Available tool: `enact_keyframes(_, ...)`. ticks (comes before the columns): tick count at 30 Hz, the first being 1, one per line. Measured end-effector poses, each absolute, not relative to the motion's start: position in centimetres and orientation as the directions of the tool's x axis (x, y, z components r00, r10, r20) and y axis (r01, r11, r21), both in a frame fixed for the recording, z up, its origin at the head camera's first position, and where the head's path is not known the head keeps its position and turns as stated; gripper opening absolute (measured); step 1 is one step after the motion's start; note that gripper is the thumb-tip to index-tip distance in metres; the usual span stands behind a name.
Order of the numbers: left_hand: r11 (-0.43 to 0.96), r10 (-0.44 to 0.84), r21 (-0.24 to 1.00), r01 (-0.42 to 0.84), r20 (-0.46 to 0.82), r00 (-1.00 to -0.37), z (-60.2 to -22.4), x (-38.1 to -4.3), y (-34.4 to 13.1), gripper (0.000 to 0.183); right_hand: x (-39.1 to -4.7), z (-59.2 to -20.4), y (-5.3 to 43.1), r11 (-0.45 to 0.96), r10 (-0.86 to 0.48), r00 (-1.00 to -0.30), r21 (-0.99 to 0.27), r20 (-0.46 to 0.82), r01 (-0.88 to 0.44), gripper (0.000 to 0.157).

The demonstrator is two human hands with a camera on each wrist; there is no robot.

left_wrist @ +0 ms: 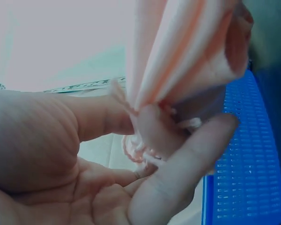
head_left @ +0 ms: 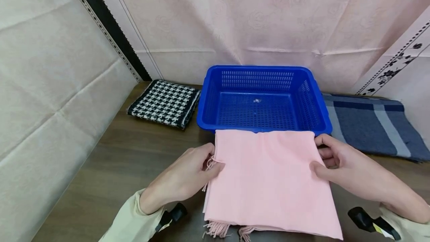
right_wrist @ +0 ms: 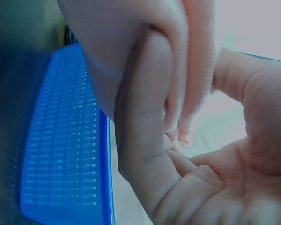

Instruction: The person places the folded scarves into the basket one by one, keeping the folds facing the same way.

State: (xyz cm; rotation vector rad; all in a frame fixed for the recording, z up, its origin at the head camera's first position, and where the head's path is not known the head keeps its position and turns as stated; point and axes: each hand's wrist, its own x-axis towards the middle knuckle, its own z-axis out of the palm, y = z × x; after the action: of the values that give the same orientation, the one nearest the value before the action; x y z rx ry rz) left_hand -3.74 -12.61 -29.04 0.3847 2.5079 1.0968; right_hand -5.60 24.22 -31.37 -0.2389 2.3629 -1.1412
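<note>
A folded pink scarf [head_left: 268, 182] with fringed ends spans the space between both hands, in front of the blue basket [head_left: 260, 127]. My left hand [head_left: 186, 173] pinches its left edge, thumb on the near face and fingers behind, where some fringe strands hang. On the opposite edge my right hand [head_left: 349, 167] grips the cloth the same way. In the left wrist view the scarf [left_wrist: 178, 56] drapes in folds from the fingertips. Several stacked layers of the scarf [right_wrist: 178, 61] show between thumb and fingers in the right wrist view.
The basket stands against the cloth-covered back wall [head_left: 255, 18]. To its left lies a folded black-and-white houndstooth cloth [head_left: 166, 102]. A folded blue-grey striped scarf [head_left: 373, 122] lies to its right. All sit on a brown wooden table [head_left: 134, 167].
</note>
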Motion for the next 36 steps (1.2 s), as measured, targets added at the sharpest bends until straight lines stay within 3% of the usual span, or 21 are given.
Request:
enact_keyframes(7,0.633,0.367,0.773,0.053,-0.239,-0.899,-29.0,-4.0,-12.3,0.012,-6.0,-30.8,24.2,0.616,-0.38,-0.871,-0.787,-0.312,0.013,0.042)
enact_keyframes(36,0.611,0.361,0.79,0.055,-0.216,-0.907,-28.6,-4.4,-11.8,0.013,-6.2,-30.0,23.7,0.618,-0.345,-0.883,-0.785,-0.317,0.041,0.045)
